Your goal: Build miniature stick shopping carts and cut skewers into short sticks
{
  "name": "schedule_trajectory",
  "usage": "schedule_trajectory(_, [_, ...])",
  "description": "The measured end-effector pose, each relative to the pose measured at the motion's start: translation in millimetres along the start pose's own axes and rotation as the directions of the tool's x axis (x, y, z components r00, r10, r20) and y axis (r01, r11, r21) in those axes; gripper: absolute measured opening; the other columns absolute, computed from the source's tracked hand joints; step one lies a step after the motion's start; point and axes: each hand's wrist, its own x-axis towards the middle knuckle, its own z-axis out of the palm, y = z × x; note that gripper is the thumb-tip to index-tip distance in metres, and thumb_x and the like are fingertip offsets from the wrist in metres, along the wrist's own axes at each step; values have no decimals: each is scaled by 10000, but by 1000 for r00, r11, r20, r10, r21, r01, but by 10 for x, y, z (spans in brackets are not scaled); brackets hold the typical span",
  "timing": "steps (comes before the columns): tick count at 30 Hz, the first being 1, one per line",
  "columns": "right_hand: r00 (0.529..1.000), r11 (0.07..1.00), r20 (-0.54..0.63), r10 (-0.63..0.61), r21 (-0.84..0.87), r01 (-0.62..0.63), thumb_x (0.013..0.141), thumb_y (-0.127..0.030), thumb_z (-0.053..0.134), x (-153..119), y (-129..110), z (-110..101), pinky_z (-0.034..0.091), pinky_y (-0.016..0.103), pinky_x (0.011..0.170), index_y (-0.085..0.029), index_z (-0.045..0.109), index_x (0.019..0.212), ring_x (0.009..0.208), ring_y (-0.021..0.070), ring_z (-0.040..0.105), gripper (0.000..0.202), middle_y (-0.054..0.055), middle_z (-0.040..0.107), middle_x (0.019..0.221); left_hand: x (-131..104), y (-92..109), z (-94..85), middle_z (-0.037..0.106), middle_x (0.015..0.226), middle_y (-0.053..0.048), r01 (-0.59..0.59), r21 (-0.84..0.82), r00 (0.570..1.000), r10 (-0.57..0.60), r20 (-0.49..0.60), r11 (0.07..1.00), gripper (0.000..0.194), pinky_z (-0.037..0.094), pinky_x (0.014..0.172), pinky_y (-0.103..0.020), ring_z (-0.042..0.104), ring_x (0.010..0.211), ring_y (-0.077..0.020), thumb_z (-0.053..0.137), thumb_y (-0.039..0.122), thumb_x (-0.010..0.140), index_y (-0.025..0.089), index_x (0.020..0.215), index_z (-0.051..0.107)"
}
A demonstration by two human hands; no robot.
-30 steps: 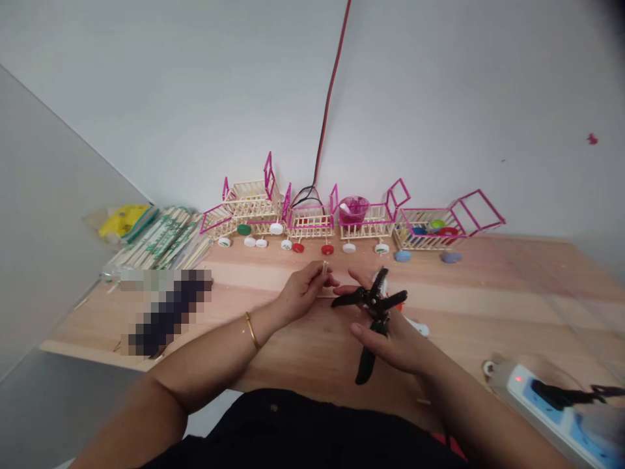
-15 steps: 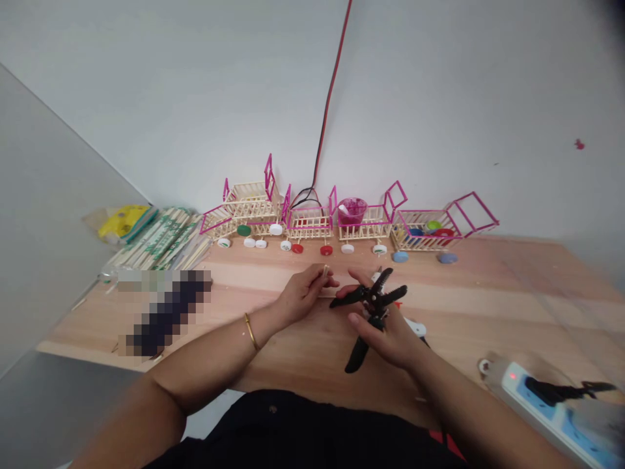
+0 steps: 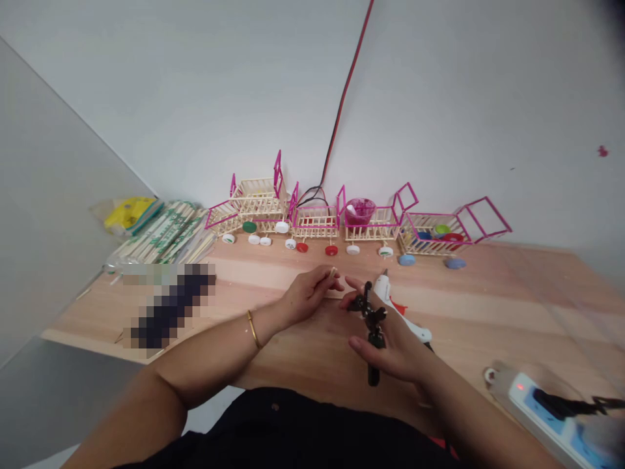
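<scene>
My left hand (image 3: 310, 294) is closed, with small pale wooden sticks (image 3: 333, 273) pinched between its fingertips. Facing it from the right, my right hand (image 3: 390, 345) holds black pliers (image 3: 373, 319), seen nearly edge-on, with one handle pointing down toward me. Its index finger stretches toward my left hand, and the two hands do not touch. Just beyond the right hand, a white glue gun (image 3: 385, 286) with a red trigger lies on the wooden table (image 3: 293, 358), partly hidden by that hand.
Along the wall stand several small stick carts (image 3: 315, 225) with bottle-cap wheels; one holds a pink cup (image 3: 360, 213). Packs of sticks (image 3: 163, 233) and a yellow bag (image 3: 129, 213) lie at the left. A power strip (image 3: 537, 404) is at the right.
The pliers have turned in my right hand from spread-open to nearly edge-on. More of the glue gun shows. The view has shifted slightly, and my left hand keeps its pinch.
</scene>
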Motion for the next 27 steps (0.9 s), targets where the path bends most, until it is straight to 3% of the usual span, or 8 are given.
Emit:
schedule_trajectory(3, [1000,999,-2,25,37,-25,818,-366,628,10,0,-15,363,507,1071,-261,401,1361,1330,301,405,597,113,478,1387,5,-10,7,651,856,-38,-2,15,1000,2,-5,1000,251,471,761,-258,629,809,-136,368,356,970,187,909,544])
schedule_trajectory(11, [997,999,61,36,-8,-36,788,-359,676,32,-21,-16,324,514,1120,-255,277,1447,1349,284,395,777,123,421,1452,0,-86,28,632,896,-39,2,26,1000,-1,-30,1000,233,468,779,-259,613,830,-144,395,359,961,190,978,554])
schedule_trajectory(23, [989,987,138,-48,-145,68,713,-321,715,38,-24,23,347,475,1107,-228,305,1434,1341,298,392,834,136,416,1440,-7,-90,18,661,886,-38,-18,6,1000,18,7,1000,201,476,779,-242,629,817,-123,410,311,961,169,1005,545])
schedule_trajectory(27, [991,979,112,-74,-179,93,721,-315,702,47,-30,42,366,479,1089,-227,339,1416,1326,297,405,789,141,438,1416,-2,-62,15,666,892,-43,-15,10,1000,15,3,1000,201,472,784,-242,626,822,-121,407,303,962,164,982,551])
